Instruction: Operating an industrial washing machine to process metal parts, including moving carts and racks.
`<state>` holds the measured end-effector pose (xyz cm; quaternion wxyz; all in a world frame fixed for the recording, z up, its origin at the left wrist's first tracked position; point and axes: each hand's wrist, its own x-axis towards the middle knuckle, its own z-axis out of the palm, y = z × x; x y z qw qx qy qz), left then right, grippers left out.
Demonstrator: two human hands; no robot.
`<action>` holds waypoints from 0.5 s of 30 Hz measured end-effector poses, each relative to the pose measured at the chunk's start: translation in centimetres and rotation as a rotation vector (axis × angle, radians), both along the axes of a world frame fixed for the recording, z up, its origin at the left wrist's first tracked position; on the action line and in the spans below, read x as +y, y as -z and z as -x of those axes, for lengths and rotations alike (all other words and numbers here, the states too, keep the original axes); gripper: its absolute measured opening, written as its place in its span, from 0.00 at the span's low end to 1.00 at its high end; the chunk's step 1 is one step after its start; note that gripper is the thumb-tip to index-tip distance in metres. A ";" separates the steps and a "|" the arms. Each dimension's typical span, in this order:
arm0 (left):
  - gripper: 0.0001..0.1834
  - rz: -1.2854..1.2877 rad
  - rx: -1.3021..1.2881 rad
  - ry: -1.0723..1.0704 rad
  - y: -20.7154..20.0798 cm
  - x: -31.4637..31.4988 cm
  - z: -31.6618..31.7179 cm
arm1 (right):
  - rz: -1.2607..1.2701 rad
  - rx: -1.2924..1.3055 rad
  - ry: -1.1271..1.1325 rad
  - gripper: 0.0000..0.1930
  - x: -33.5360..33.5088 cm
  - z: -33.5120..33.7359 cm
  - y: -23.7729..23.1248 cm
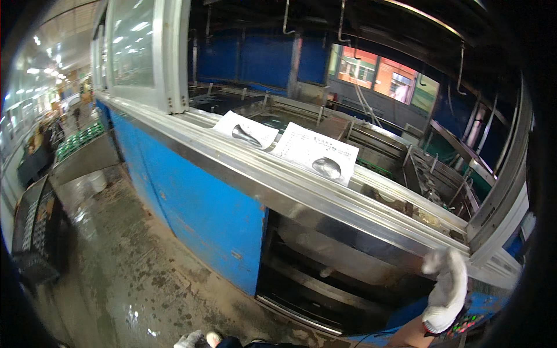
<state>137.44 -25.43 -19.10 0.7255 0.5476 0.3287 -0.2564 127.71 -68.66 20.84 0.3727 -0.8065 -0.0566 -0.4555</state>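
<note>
Pale metal sill with grooved tracks (pixel 365 209), nearest thing to the right hand: long axis slopes from upper left down to lower right, along the front of a blue-sided machine housing. The right hand in a white knit-looking glove (pixel 449 284) is beside its lower right end, wrist below, fingers bent over toward the left. Glove blurred; cannot tell whether fingers are spread or pressed together, nor whether they touch the metal.

Left hand: a whitish gloved shape (pixel 188 340) at the lower edge, mostly cut off; finger state cannot be told.

On the sill, two white rectangular sheets, side by side and slanted. Left white sheet (pixel 264 130): bears a dark, glossy-looking teardrop shape, narrow tip toward lower right. Right white sheet (pixel 348 152): rows of small dark print, too small to read with confidence, above a silvery grey oval lying roughly crosswise. Cannot tell if either shape is printed or solid.

Materials: smooth blue painted panel (pixel 197 197), scuffed near its base; beside it a dark rectangular recess (pixel 325 255) crossed by metal bars. Near the right wrist, a dark panel dotted red and green (pixel 464 325). Above, thin curved metal hooks (pixel 461 75). Left: framed glass pane (pixel 133 43), black slotted crate (pixel 38 232), green items in rows (pixel 78 142). Floor (pixel 127 278) grey-brown, wet, blotched.
</note>
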 end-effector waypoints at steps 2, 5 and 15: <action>0.24 -0.281 -0.420 0.467 0.9 2.0 -2.8 | 0.149 -0.020 0.329 0.60 3.6 -1.8 -1.8; 0.18 -0.275 -0.402 0.561 6.7 4.2 -9.6 | 0.389 0.158 0.443 0.45 9.5 -8.5 -7.2; 0.21 0.083 -0.503 0.678 6.1 9.2 -26.2 | 0.682 0.781 0.570 0.27 8.4 -25.2 -11.3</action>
